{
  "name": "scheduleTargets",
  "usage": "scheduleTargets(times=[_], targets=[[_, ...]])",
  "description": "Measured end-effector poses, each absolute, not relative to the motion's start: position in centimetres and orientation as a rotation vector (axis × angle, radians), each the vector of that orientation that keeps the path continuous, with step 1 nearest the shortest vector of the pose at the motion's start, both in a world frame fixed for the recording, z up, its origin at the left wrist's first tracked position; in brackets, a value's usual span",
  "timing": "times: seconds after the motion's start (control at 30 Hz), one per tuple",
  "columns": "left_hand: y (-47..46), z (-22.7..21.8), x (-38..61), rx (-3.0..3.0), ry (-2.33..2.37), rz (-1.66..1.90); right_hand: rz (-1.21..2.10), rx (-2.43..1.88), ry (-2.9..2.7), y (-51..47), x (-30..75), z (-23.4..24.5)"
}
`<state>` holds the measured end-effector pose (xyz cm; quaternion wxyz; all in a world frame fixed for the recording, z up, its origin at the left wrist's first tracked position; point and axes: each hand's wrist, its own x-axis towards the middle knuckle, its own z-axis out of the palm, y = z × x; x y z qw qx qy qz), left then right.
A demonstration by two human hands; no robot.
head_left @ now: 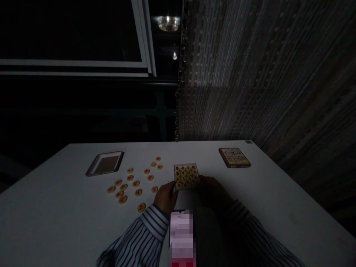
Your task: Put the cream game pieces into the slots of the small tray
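Note:
A small clear tray [185, 164] sits at the middle of the table, filled with rows of round xiangqi pieces [187, 177] bearing black characters. My left hand [166, 196] is closed on the tray's near left corner, thumb toward me. At its right side my right hand [215, 190] grips the edge; most of those fingers are lost in shadow. Loose xiangqi pieces with red characters [135, 183] lie scattered to the left of the tray. One piece [153, 164] among them shows a plain face.
An open, shallow box half [119, 161] lies at the back left. On the right is a printed box lid [235, 157]. A lit phone [181, 237] is at the near edge, between my forearms. Behind the white table [69, 215] hangs a string curtain [222, 74].

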<state>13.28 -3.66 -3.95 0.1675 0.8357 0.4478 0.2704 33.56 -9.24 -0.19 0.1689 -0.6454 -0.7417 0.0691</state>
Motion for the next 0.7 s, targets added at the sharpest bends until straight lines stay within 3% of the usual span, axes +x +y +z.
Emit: scheduleTargets(times=[0.3,0.7], targets=[[-5.0,-2.7,11.6,2.324,1.271,1.063,0.084,-1.616,-1.923,-10.2,35.1,-1.7],[-5.7,0.6,5.8,2.235,1.416,1.239,0.016,-1.468,-1.902,-10.2,32.9,1.3]])
